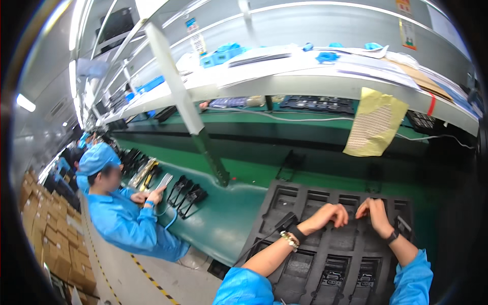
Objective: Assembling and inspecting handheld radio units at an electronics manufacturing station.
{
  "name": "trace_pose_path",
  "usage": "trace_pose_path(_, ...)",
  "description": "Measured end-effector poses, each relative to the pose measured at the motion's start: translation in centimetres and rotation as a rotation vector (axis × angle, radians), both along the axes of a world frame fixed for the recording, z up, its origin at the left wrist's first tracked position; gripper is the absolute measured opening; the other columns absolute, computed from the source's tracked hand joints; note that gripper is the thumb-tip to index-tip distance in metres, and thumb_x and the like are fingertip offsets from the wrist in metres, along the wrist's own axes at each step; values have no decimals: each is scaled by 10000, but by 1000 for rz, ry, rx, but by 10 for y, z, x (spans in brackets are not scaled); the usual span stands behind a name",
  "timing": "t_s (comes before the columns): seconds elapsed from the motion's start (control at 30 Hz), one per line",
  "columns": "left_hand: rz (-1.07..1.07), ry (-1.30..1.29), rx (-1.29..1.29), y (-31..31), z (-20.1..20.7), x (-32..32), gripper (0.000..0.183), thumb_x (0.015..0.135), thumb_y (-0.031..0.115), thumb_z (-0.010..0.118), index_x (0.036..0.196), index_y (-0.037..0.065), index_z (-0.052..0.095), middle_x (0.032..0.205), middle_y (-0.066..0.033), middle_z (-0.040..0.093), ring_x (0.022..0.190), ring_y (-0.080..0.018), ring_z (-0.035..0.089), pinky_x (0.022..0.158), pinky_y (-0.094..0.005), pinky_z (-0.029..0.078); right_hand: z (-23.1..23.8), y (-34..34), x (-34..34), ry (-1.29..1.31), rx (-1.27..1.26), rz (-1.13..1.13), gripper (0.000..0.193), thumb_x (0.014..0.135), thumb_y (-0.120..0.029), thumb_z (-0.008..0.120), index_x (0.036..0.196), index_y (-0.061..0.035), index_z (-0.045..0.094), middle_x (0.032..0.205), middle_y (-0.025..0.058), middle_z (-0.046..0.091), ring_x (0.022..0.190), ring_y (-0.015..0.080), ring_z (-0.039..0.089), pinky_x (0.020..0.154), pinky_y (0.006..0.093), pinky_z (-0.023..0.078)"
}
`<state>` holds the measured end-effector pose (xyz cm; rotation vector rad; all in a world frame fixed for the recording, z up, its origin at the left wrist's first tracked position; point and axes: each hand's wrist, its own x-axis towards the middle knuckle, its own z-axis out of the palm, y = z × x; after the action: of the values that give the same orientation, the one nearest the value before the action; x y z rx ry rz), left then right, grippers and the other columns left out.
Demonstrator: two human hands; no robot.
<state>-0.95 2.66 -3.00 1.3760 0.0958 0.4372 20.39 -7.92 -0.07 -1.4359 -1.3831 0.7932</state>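
Two bare hands bent over a black compartment tray

The left hand and right hand are side by side, apart from each other, above the upper middle of a black tray. The tray lies on the near right part of the green workbench, its compartments in rows. Both hands have curled fingers; with the tips turned down and small in view, I cannot tell whether either grasps anything or touches the tray. Dark parts sit in compartments near its lower edge. A beaded bracelet and a black band circle the left wrist; another dark band circles the right. Farther left, a co-worker in blue holds a pale object beside black frames on the bench.
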Motion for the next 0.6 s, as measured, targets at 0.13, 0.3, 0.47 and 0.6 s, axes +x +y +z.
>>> trace_pose_path(0.13, -276, 133, 77, -23, 0, 8, 401, 991, 292, 406, 944, -14, 661, 913, -108, 677, 822, -189, 657, 764, -309, 535, -4, -41, -50, -312, 267, 99, 381, 973, -174, 447, 1297, 23, 486, 1176, 190, 600, 995, 285, 597, 903, 375, 470)
trace_pose_path(0.3, -192, 115, 723, -45, -4, 11, 285, 799, 118, 589, 1038, -35, 616, 963, -174, 674, 896, -280, 650, 804, -386, 515, 1, -54, -52, -561, 374, 397, 476, 917, -126, 542, 1374, -15, 468, 1282, 191, 532, 1160, 369, 533, 1010, 435, 437)
trace_pose_path(0.47, -156, 189, 856, -39, -19, 13, 220, 798, 149, 618, 963, 9, 655, 898, -171, 673, 878, -309, 644, 790, -388, 516, -4, -49, -52, -629, 534, 311, 368, 838, -41, 640, 1205, -25, 619, 1165, 147, 605, 1062, 336, 590, 916, 403, 500)
trace_pose_path(0.6, -150, 208, 854, -39, -4, 9, 242, 793, 215, 669, 920, 10, 663, 923, -153, 677, 893, -324, 642, 777, -393, 513, -3, -50, -56, -697, 756, 213, 314, 769, -6, 703, 1080, -25, 664, 1038, 112, 643, 928, 304, 640, 785, 373, 547)
